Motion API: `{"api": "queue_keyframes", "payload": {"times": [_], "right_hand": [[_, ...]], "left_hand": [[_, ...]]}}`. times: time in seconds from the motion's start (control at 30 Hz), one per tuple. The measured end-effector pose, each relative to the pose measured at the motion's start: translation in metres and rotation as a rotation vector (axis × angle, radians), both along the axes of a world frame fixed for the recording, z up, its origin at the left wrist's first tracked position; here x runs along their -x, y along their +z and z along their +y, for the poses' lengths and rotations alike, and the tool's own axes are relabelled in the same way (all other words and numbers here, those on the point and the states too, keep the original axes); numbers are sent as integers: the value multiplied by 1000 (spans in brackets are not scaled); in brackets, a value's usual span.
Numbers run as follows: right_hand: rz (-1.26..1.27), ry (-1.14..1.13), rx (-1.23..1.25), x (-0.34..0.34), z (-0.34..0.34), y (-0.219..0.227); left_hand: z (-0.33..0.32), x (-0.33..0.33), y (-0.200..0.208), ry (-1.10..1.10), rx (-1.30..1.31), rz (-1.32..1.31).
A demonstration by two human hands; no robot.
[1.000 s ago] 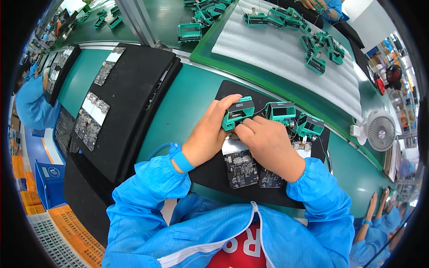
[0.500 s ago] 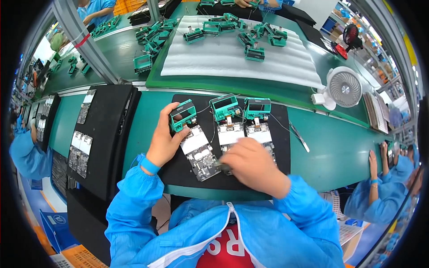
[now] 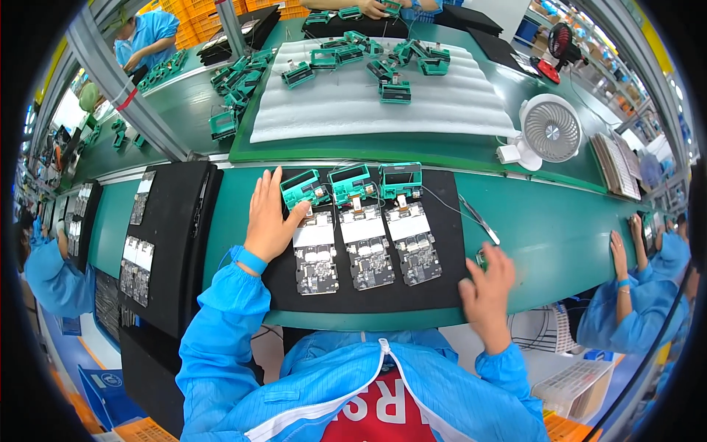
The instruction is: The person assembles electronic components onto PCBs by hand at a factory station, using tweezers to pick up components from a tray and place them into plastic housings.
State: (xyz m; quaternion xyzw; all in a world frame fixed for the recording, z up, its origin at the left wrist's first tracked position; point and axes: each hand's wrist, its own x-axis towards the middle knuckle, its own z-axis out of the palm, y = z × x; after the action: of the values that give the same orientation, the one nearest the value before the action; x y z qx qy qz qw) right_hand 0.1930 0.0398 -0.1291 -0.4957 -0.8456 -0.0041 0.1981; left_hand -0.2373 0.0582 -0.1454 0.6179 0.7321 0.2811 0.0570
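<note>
Three circuit boards, a left one [image 3: 317, 254], a middle one [image 3: 368, 254] and a right one [image 3: 414, 247], lie side by side on a black mat [image 3: 451, 221]. Each has a teal plastic frame at its far end: left [image 3: 298, 186], middle [image 3: 349, 180], right [image 3: 401, 177]. My left hand [image 3: 271, 221] rests by the left frame, fingers stretched out, its thumb at the connector between frame and board. Off the mat's right side, my right hand [image 3: 490, 287] hovers with fingers apart, slightly blurred. A small item [image 3: 480, 257] lies by its fingertips, too small to name.
Tweezers [image 3: 479, 219] lie right of the mat. Beyond, more teal frames [image 3: 395, 92] sit on a white foam sheet [image 3: 317, 121], beside a white fan [image 3: 549, 129]. Stacked black mats [image 3: 173, 221] with boards stand at left. Co-workers in blue sleeves [image 3: 62, 276] work on both sides.
My right hand has moved right, off the boards, and let go of a small item. The left board has straightened and its frame shifted slightly; my left fingers have stretched out from around it.
</note>
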Motion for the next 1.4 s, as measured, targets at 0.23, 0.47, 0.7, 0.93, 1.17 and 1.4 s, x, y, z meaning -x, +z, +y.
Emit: {"api": "queue_keyframes", "payload": {"times": [0.23,0.47,0.7,0.93,1.17,1.4], "right_hand": [[466,-57,203,28,-28,9],[1200,-195,1120,86,-51,-6],[1905,60,1485,114,-53,-20],[2337,193,1106,-17,-46,-27],[2334,-318,216,-180,-12,-35],[2052,-83,242,-356,14,-90]], "left_hand": [[0,8,-5,-125,-215,-625],[-7,10,3,-116,-246,-841],[-7,10,16,-195,-324,-1079],[-20,-82,72,-438,-245,-1302],[-37,-106,66,-518,-29,-1073],[-66,-72,48,-471,-13,-938]]}}
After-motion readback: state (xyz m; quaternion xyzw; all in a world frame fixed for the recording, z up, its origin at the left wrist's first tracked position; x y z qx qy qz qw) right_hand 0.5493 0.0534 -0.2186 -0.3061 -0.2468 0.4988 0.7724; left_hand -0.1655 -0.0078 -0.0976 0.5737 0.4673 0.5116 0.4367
